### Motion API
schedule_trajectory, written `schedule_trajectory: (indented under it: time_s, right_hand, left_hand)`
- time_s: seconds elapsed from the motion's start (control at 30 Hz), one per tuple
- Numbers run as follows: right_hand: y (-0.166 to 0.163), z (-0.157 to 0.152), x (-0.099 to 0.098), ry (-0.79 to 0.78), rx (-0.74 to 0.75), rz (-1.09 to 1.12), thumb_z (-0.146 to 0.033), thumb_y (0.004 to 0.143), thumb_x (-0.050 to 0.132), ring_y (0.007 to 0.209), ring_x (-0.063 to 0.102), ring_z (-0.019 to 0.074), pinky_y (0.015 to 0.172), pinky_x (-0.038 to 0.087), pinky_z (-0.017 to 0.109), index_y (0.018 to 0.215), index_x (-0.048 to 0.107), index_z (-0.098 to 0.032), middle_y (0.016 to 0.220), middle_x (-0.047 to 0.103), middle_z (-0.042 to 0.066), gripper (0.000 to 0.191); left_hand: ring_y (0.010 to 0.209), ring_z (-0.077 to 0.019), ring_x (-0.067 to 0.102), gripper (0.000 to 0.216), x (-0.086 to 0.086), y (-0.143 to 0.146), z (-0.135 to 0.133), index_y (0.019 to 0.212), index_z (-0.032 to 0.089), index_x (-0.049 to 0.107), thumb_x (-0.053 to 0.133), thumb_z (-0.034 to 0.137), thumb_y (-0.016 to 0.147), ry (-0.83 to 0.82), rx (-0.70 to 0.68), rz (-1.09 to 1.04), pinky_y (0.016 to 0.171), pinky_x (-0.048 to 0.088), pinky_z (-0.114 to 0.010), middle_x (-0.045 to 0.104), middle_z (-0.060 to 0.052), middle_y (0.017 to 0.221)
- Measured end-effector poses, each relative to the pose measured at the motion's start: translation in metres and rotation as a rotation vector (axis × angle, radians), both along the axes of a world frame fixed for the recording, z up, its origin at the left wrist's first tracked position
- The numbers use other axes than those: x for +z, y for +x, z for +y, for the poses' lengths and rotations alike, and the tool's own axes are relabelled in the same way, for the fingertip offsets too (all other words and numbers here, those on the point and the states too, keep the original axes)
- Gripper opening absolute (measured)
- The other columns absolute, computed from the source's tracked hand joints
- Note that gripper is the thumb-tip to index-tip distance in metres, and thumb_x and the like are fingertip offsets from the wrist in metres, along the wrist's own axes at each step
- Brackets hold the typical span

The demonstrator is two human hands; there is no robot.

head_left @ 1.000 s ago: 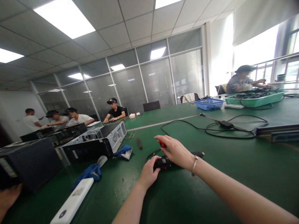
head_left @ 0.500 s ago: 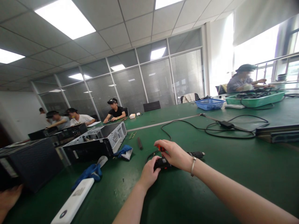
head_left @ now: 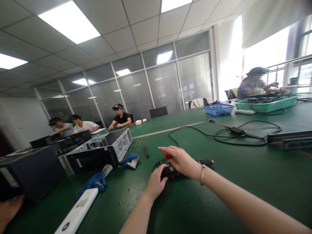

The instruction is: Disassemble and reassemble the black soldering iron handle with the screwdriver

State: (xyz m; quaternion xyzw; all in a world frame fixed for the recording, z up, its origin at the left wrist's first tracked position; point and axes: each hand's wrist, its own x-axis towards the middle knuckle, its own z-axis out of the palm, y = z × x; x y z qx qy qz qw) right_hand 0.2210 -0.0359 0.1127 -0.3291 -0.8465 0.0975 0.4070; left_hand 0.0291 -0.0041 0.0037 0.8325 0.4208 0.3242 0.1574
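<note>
A black, corded electric screwdriver with red parts lies low over the table in front of me, its tip pointing right. My left hand is closed round its left, cord end, thumb and fingers on opposite sides. Above the body, my right hand grips a small red part between thumb and fingers, with the index finger stretched out to the left. The right hand hides the middle of the tool. Whether the red part is loose or fixed to the tool, I cannot tell.
At left stand an open computer case and a dark case, with another person's hand beside it. Blue gloves, a white bar-shaped object, a cable adapter, a blue basket and a green basket lie about.
My right index finger has straightened slightly and reaches a little further left and up. Both hands and the electric screwdriver are otherwise in nearly the same place.
</note>
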Motion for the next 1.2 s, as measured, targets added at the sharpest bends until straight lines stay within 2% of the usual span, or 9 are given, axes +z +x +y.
schedule_trajectory:
  time_s: [0.1,0.3,0.43,0.53,0.67,0.77,0.97,1.03,1.2]
  right_hand:
    - [-0.0001,-0.0020,0.0010,-0.023,0.014,0.019,0.001,0.074,0.046,0.085,0.056,0.0144,0.080,0.047,0.027,0.126,0.053,-0.023,0.095,0.059,0.004,0.058]
    - [-0.0003,0.0004,-0.0009,-0.036,-0.112,-0.004,-0.006,0.078,0.051,0.083,0.057,0.0155,0.079,0.047,0.029,0.122,0.057,-0.024,0.094,0.057,0.005,0.048]
    - [-0.0005,0.0003,-0.0010,-0.043,-0.079,-0.020,-0.001,0.076,0.046,0.088,0.057,0.0156,0.082,0.046,0.029,0.129,0.050,-0.023,0.098,0.060,0.005,0.057]
    - [-0.0005,-0.0001,-0.0023,-0.035,-0.097,-0.022,-0.007,0.078,0.051,0.092,0.057,0.0173,0.085,0.046,0.031,0.130,0.048,-0.023,0.104,0.058,0.007,0.054]
    - [0.0001,0.0007,-0.0030,-0.050,-0.105,-0.083,-0.005,0.079,0.046,0.084,0.057,0.0168,0.079,0.047,0.030,0.128,0.050,-0.024,0.096,0.058,0.006,0.052]
    - [-0.0002,-0.0002,-0.0023,-0.047,-0.053,-0.078,0.000,0.078,0.041,0.088,0.057,0.0164,0.081,0.046,0.029,0.129,0.047,-0.023,0.097,0.059,0.006,0.056]
    - [-0.0022,0.0001,-0.0049,-0.007,-0.122,-0.044,-0.010,0.079,0.054,0.087,0.057,0.0170,0.081,0.047,0.031,0.121,0.054,-0.024,0.102,0.055,0.007,0.045]
    - [-0.0020,0.0020,-0.0061,-0.004,-0.130,-0.042,-0.007,0.079,0.050,0.084,0.057,0.0161,0.079,0.047,0.030,0.120,0.055,-0.024,0.100,0.055,0.006,0.045]
    - [-0.0014,0.0012,-0.0054,-0.023,-0.060,-0.035,-0.003,0.080,0.043,0.090,0.056,0.0161,0.082,0.046,0.028,0.129,0.047,-0.023,0.100,0.057,0.006,0.053]
  left_hand:
    - [0.106,-0.0223,0.055,0.051,-0.0007,0.0003,-0.0003,0.118,0.025,0.050,0.054,0.005,0.071,-0.005,0.009,-0.009,0.096,0.041,-0.037,0.060,-0.004,0.115]
    - [0.104,-0.0223,0.055,0.050,-0.0021,0.0003,-0.0006,0.117,0.026,0.050,0.055,0.007,0.071,0.004,0.016,-0.008,0.096,0.041,-0.037,0.061,-0.003,0.114]
    - [0.103,-0.0227,0.056,0.050,-0.0017,0.0001,-0.0015,0.117,0.026,0.051,0.055,0.007,0.071,0.002,0.023,-0.010,0.095,0.041,-0.037,0.061,-0.003,0.113]
    - [0.103,-0.0231,0.056,0.050,-0.0011,0.0001,-0.0024,0.118,0.026,0.051,0.055,0.008,0.071,-0.003,0.030,-0.006,0.095,0.041,-0.037,0.061,-0.003,0.113]
    - [0.102,-0.0228,0.056,0.050,-0.0004,0.0004,-0.0031,0.118,0.026,0.050,0.054,0.007,0.071,-0.007,0.029,-0.003,0.094,0.041,-0.036,0.061,-0.003,0.112]
    - [0.102,-0.0230,0.056,0.050,-0.0007,0.0004,-0.0030,0.117,0.027,0.050,0.054,0.007,0.071,-0.006,0.027,0.000,0.094,0.041,-0.036,0.061,-0.003,0.111]
    - [0.101,-0.0233,0.056,0.049,-0.0011,0.0009,-0.0031,0.116,0.026,0.051,0.054,0.008,0.070,-0.001,0.032,-0.007,0.093,0.042,-0.037,0.061,-0.003,0.111]
    - [0.102,-0.0232,0.056,0.050,-0.0010,0.0011,-0.0032,0.116,0.026,0.051,0.054,0.007,0.070,0.002,0.032,-0.010,0.093,0.042,-0.037,0.061,-0.003,0.111]
    - [0.102,-0.0228,0.056,0.050,-0.0016,0.0004,-0.0021,0.117,0.026,0.051,0.054,0.007,0.071,0.014,0.023,-0.005,0.094,0.041,-0.036,0.061,-0.003,0.112]
